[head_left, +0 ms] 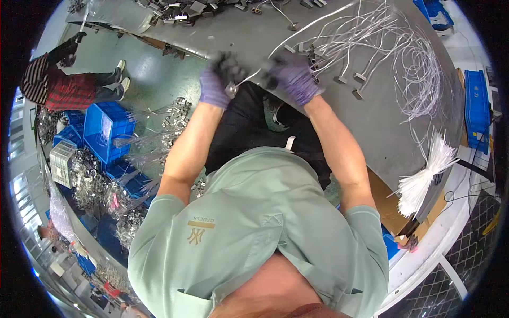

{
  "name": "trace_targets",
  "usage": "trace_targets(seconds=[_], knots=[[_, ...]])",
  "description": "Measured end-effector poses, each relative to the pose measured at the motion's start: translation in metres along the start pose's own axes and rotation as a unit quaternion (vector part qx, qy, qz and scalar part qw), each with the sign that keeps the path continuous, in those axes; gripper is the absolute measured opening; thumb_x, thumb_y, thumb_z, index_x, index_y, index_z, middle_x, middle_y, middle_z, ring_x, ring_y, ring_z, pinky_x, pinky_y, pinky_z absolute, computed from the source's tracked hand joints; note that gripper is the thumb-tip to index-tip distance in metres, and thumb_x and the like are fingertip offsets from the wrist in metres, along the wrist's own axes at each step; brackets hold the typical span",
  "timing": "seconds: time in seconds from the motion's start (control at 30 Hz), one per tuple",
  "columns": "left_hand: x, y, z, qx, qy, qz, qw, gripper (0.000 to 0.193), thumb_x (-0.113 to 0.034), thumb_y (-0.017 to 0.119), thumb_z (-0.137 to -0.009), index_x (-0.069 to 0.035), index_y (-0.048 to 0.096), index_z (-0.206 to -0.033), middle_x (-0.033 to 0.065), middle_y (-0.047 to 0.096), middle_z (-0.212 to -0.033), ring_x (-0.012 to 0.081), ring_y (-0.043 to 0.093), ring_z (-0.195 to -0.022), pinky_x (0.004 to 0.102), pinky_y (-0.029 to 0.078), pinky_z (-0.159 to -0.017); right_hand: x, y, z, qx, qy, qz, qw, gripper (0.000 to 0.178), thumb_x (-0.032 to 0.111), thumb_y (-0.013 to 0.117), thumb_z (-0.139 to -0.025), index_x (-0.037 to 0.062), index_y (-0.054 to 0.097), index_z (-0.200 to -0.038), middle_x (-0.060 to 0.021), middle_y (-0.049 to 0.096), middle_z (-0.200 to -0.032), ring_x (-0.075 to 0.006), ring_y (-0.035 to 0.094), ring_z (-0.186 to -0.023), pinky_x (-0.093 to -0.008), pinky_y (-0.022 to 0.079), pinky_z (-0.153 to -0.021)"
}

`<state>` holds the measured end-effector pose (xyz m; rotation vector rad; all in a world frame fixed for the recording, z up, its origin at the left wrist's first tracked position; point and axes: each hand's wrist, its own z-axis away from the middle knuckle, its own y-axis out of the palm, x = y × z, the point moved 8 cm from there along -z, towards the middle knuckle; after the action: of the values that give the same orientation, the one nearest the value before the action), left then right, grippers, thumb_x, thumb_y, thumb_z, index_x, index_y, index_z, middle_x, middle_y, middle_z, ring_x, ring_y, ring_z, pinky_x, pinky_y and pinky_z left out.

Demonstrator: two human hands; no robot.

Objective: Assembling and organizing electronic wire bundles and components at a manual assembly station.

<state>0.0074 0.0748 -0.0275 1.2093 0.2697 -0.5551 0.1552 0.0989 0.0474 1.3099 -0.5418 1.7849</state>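
Observation:
My left hand (pixel 218 82), in a purple glove with dark fingers, is at the front edge of the grey table (pixel 366 132). By its thumb side is a shiny metal connector (pixel 231 89) on the end of a pale cable (pixel 249 77). My right hand (pixel 295 78), gloved the same way, is closed over the table, and the cable runs toward it. Motion blurs the fingertips of both hands. Beyond the right hand, a pale cable stretches up to a loose heap of clear cables (pixel 419 69). Metal connectors (pixel 359 77) lie beside that hand.
Dark connectors (pixel 183 11) are piled along the table's far side. White ties (pixel 429 172) lie bundled at the right. Blue crates (pixel 108 132) and cable bunches (pixel 177 119) stand on the floor to the left. Another person (pixel 69 90) is at the far left.

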Motion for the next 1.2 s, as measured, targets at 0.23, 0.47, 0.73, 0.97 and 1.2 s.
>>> trace_targets(seconds=[0.23, 0.47, 0.73, 0.97, 1.2], knots=[[0.001, 0.068, -0.041, -0.024, 0.071, -0.003, 0.997, 0.028, -0.027, 0.063, -0.080, -0.006, 0.056, -0.098, 0.0110, 0.058, -0.090, 0.0274, 0.058, -0.080, 0.0412, 0.051, -0.077, 0.005, -0.050, -0.025, -0.134, -0.139, 0.094, 0.977, 0.033, 0.031, 0.063, -0.083, -0.0018, 0.063, -0.088, -0.0097, 0.064, -0.073, -0.0177, 0.062, -0.062, -0.0282, 0.049, -0.059], [-0.055, 0.104, -0.101, -0.010, 0.377, -0.694, 0.614, 0.051, -0.025, 0.069, -0.077, -0.001, 0.052, -0.120, 0.0161, 0.061, -0.110, 0.0260, 0.058, -0.100, 0.0364, 0.045, -0.089, 0.011, -0.191, 0.026, -0.304, -0.043, 0.272, 0.912, 0.032, 0.030, 0.062, -0.079, 0.0017, 0.064, -0.093, -0.0126, 0.064, -0.080, -0.0208, 0.062, -0.072, -0.0331, 0.049, -0.065], [-0.049, 0.072, -0.166, -0.029, 0.304, -0.857, 0.415, 0.049, -0.034, 0.060, -0.079, -0.010, 0.052, -0.121, 0.0237, 0.057, -0.110, 0.0391, 0.053, -0.104, 0.0457, 0.042, -0.091, -0.061, -0.369, 0.166, -0.512, 0.006, 0.175, 0.841, 0.030, 0.025, 0.064, -0.080, 0.0019, 0.063, -0.099, -0.0082, 0.064, -0.077, -0.0138, 0.057, -0.056, -0.0277, 0.048, -0.051], [-0.043, 0.078, -0.131, -0.010, 0.234, -0.744, 0.626, 0.038, -0.023, 0.067, -0.077, -0.001, 0.058, -0.106, 0.0165, 0.064, -0.098, 0.0284, 0.061, -0.090, 0.0354, 0.046, -0.082, -0.055, -0.447, 0.178, -0.548, 0.072, 0.458, 0.696, 0.032, 0.030, 0.055, -0.082, 0.0064, 0.065, -0.102, -0.0148, 0.066, -0.092, -0.0274, 0.063, -0.074, -0.0364, 0.050, -0.068], [-0.071, 0.049, -0.043, -0.043, 0.125, -0.562, 0.817, 0.021, -0.007, 0.056, -0.083, 0.000, 0.056, -0.103, 0.0078, 0.062, -0.087, 0.0148, 0.058, -0.079, 0.0262, 0.047, -0.070, -0.052, -0.527, 0.141, -0.519, 0.224, 0.501, 0.655, 0.045, 0.040, 0.044, -0.081, 0.0062, 0.065, -0.102, -0.0201, 0.058, -0.113, -0.0371, 0.055, -0.106, -0.0419, 0.045, -0.087]])
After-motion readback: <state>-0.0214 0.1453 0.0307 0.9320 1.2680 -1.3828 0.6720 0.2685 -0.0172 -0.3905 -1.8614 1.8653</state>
